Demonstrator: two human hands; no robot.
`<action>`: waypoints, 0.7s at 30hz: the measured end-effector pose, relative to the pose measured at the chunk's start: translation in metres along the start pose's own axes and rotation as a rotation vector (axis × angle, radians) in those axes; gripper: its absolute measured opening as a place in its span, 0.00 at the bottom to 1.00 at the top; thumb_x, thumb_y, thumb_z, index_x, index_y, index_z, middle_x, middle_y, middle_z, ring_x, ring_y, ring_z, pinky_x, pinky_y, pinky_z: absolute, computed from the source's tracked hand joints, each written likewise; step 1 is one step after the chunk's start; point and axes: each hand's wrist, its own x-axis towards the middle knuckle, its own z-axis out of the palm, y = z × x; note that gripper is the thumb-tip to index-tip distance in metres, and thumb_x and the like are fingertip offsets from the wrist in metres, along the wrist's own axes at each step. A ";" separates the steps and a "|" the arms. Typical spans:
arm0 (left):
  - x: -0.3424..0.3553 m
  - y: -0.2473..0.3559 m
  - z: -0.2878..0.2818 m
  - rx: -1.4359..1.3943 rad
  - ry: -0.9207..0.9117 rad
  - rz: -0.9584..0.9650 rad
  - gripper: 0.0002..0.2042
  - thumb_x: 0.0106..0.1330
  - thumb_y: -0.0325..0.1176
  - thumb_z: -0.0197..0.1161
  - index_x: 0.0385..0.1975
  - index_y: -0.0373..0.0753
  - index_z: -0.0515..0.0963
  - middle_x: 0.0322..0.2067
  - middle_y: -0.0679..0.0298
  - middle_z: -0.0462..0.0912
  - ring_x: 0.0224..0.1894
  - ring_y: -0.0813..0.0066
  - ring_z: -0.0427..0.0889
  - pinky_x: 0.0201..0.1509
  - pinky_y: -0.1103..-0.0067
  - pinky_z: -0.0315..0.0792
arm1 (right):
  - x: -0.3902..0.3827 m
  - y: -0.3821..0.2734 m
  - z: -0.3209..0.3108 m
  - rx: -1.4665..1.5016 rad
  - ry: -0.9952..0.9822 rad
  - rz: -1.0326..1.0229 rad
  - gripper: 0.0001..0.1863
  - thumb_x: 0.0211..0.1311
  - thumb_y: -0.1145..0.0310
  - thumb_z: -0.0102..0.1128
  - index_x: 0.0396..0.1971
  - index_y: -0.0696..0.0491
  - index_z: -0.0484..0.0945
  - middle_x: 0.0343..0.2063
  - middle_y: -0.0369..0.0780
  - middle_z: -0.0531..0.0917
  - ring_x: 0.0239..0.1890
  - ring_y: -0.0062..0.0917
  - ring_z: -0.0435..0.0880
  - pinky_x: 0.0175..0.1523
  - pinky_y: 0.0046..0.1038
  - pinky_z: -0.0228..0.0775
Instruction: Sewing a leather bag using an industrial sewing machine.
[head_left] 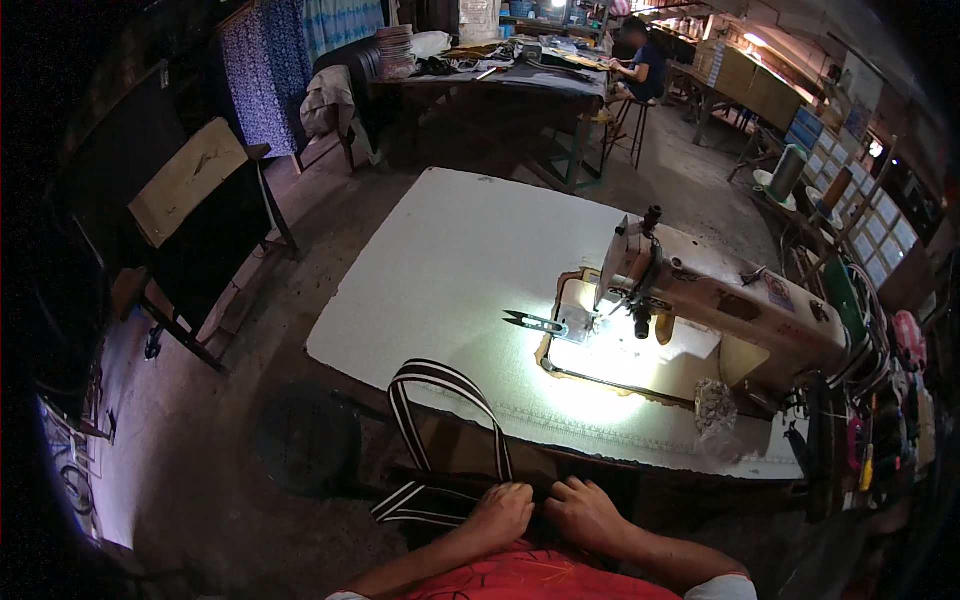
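My left hand [505, 512] and my right hand [585, 512] are side by side at the table's front edge, close to my body. Both are closed, with fingers curled on the dark upper edge of what looks like a brown and black fabric bag [456, 446]. A black-and-white striped strap [436, 371] loops up from it onto the white tabletop [410, 270]. Another striped strap end [420, 515] hangs out to the left of my left hand. The bag's lower part is in shadow. Beyond my hands, thread snips [535, 322] lie beside the lit needle area of a sewing machine [735, 290].
A small clear plastic bag [714, 408] sits at the table's right front. Thread cones [788, 172] and hanging tools [866, 470] line the right side. A round dark stool [308, 437] stands left, near a wooden chair [190, 180]. Another person [640, 70] sits at a far cluttered table.
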 end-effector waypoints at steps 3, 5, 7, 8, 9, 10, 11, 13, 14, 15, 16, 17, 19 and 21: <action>0.002 -0.010 0.009 -0.093 -0.024 -0.001 0.06 0.61 0.30 0.56 0.27 0.34 0.70 0.29 0.51 0.75 0.37 0.48 0.77 0.41 0.60 0.70 | -0.005 0.002 0.015 0.047 0.028 0.023 0.05 0.55 0.68 0.58 0.30 0.51 0.77 0.35 0.40 0.75 0.41 0.35 0.76 0.43 0.36 0.69; 0.004 -0.009 0.006 -0.186 -0.090 -0.101 0.07 0.60 0.30 0.57 0.29 0.34 0.70 0.28 0.51 0.75 0.35 0.48 0.76 0.40 0.60 0.70 | -0.006 0.002 0.024 0.083 0.103 0.035 0.05 0.54 0.67 0.58 0.30 0.51 0.77 0.34 0.40 0.74 0.40 0.36 0.76 0.43 0.36 0.70; 0.007 -0.005 0.001 -0.278 -0.155 -0.207 0.07 0.60 0.31 0.59 0.30 0.33 0.71 0.28 0.50 0.74 0.34 0.48 0.76 0.38 0.60 0.69 | -0.005 0.000 0.030 0.087 0.143 0.058 0.05 0.54 0.67 0.59 0.30 0.50 0.76 0.34 0.39 0.74 0.41 0.36 0.76 0.42 0.36 0.70; 0.007 -0.003 -0.001 -0.205 -0.119 -0.153 0.07 0.60 0.30 0.57 0.28 0.33 0.70 0.28 0.50 0.76 0.34 0.48 0.77 0.38 0.60 0.71 | -0.005 0.000 0.030 0.094 0.145 0.060 0.05 0.54 0.67 0.59 0.30 0.50 0.76 0.34 0.39 0.74 0.41 0.36 0.76 0.42 0.36 0.70; 0.008 -0.002 -0.002 -0.130 -0.081 -0.099 0.06 0.60 0.30 0.55 0.27 0.33 0.70 0.29 0.50 0.77 0.35 0.47 0.78 0.37 0.60 0.72 | -0.004 0.001 0.029 0.081 0.132 0.049 0.05 0.54 0.67 0.59 0.31 0.50 0.76 0.34 0.39 0.74 0.41 0.36 0.76 0.42 0.37 0.70; 0.008 -0.002 -0.001 -0.124 -0.082 -0.100 0.06 0.60 0.30 0.55 0.27 0.33 0.70 0.29 0.50 0.77 0.35 0.47 0.78 0.37 0.60 0.72 | -0.003 0.002 0.028 0.066 0.120 0.037 0.05 0.54 0.67 0.59 0.31 0.50 0.77 0.35 0.39 0.74 0.42 0.36 0.75 0.42 0.37 0.71; 0.008 -0.002 0.003 -0.044 -0.071 -0.072 0.06 0.60 0.30 0.55 0.27 0.34 0.70 0.29 0.50 0.77 0.36 0.47 0.78 0.38 0.59 0.72 | -0.004 0.003 0.029 0.068 0.125 0.035 0.05 0.54 0.67 0.59 0.31 0.50 0.77 0.35 0.39 0.74 0.42 0.36 0.75 0.42 0.37 0.71; 0.007 -0.003 0.009 0.046 -0.056 -0.042 0.06 0.60 0.30 0.55 0.27 0.34 0.70 0.29 0.50 0.77 0.36 0.47 0.78 0.39 0.59 0.72 | -0.005 0.007 0.033 0.087 0.047 0.075 0.05 0.55 0.67 0.58 0.31 0.50 0.76 0.35 0.39 0.74 0.43 0.36 0.75 0.45 0.38 0.71; 0.008 -0.005 0.010 0.046 -0.022 -0.017 0.06 0.59 0.30 0.56 0.26 0.34 0.69 0.28 0.50 0.75 0.36 0.46 0.77 0.39 0.58 0.71 | -0.002 0.009 0.030 0.084 0.056 0.069 0.05 0.55 0.67 0.58 0.31 0.50 0.76 0.35 0.39 0.74 0.43 0.36 0.75 0.45 0.38 0.71; 0.006 -0.005 0.012 0.040 0.006 0.006 0.07 0.59 0.29 0.57 0.25 0.33 0.68 0.27 0.50 0.74 0.36 0.46 0.76 0.39 0.56 0.69 | -0.004 0.008 0.028 0.090 0.030 0.080 0.05 0.55 0.67 0.58 0.31 0.50 0.77 0.36 0.39 0.75 0.44 0.36 0.75 0.45 0.39 0.71; 0.006 -0.005 0.011 0.045 0.010 0.008 0.07 0.59 0.29 0.57 0.25 0.33 0.68 0.27 0.50 0.74 0.36 0.46 0.76 0.39 0.56 0.69 | -0.003 0.008 0.025 0.094 0.006 0.089 0.06 0.55 0.67 0.58 0.32 0.50 0.77 0.37 0.39 0.75 0.45 0.37 0.76 0.46 0.39 0.71; 0.007 -0.005 0.008 0.045 0.028 0.020 0.07 0.59 0.29 0.57 0.25 0.33 0.68 0.28 0.50 0.73 0.36 0.46 0.76 0.39 0.56 0.69 | -0.001 0.009 0.025 0.090 0.013 0.084 0.06 0.55 0.67 0.58 0.32 0.50 0.77 0.37 0.39 0.75 0.45 0.37 0.76 0.46 0.39 0.71; 0.005 -0.005 0.011 0.043 0.050 0.030 0.07 0.59 0.30 0.57 0.25 0.34 0.68 0.28 0.51 0.73 0.36 0.45 0.75 0.39 0.56 0.69 | -0.001 0.012 0.027 0.086 -0.011 0.067 0.07 0.56 0.66 0.58 0.34 0.50 0.77 0.38 0.40 0.76 0.46 0.38 0.76 0.45 0.42 0.72; 0.005 -0.008 0.013 0.038 0.052 0.041 0.08 0.59 0.30 0.59 0.27 0.32 0.71 0.27 0.51 0.75 0.34 0.49 0.77 0.37 0.60 0.71 | -0.005 0.009 0.023 0.093 -0.005 0.092 0.08 0.56 0.66 0.59 0.35 0.50 0.78 0.39 0.40 0.76 0.46 0.39 0.76 0.45 0.42 0.73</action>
